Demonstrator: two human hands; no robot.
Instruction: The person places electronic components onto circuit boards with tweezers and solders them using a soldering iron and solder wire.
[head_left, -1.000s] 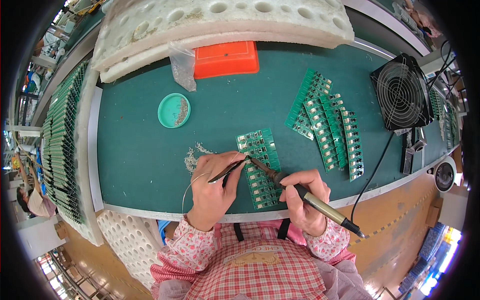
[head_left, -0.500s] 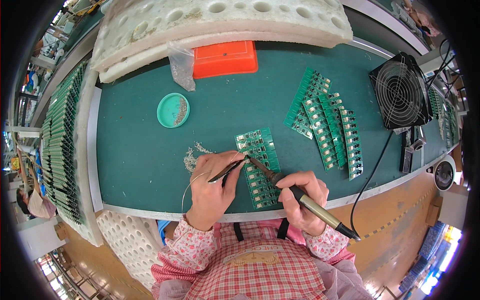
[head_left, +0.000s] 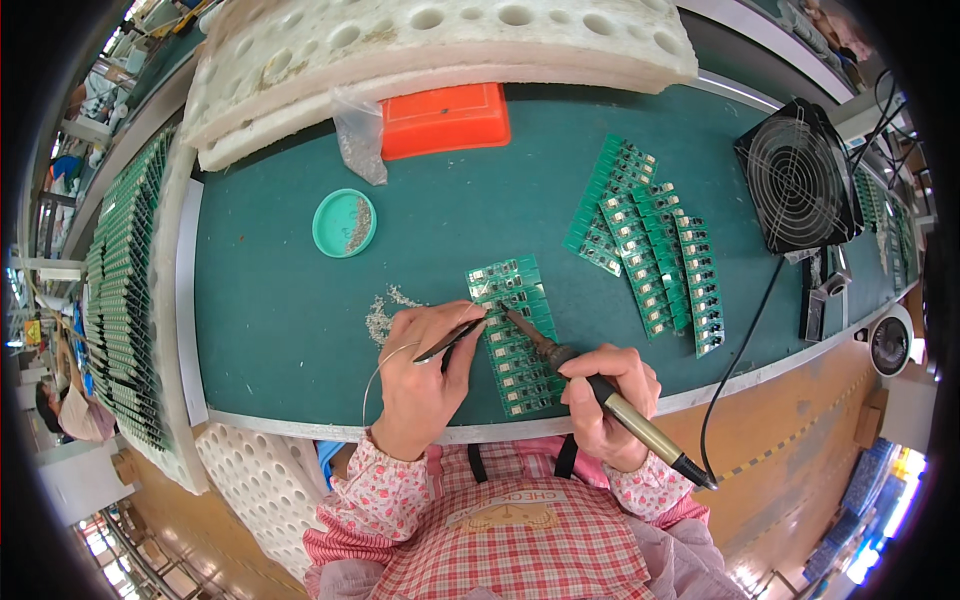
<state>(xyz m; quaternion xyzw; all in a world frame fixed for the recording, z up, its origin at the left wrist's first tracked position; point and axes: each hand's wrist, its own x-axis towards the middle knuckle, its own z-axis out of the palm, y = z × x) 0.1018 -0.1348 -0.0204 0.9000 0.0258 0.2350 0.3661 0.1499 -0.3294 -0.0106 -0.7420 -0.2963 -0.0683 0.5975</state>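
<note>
A green circuit board panel [head_left: 517, 365] with rows of small parts lies on the bench in front of me. My left hand [head_left: 420, 370] is closed on dark tweezers [head_left: 450, 341], their tips over the panel's left edge. A thin wire [head_left: 372, 385], which looks like solder, loops out of the same hand. In my right hand [head_left: 615, 400] is a soldering iron [head_left: 630, 415] with a dark grip and brass-coloured handle. Its tip points at the panel's upper part, close to the tweezers; whether it touches cannot be made out. Tiny loose parts [head_left: 380, 318] lie beside my left hand.
Several more board panels [head_left: 650, 250] overlap at the right, before a black fan [head_left: 795, 180]. A teal dish [head_left: 345, 223] holds small parts. Behind it are a plastic bag [head_left: 360, 140], a red box [head_left: 445, 120] and white foam [head_left: 430, 45]. The iron's cord [head_left: 735, 370] trails right.
The iron's tip has shifted slightly, from beside the tweezer tips to a little farther up and right over the panel. My left hand has hardly moved; both hands keep their grips.
</note>
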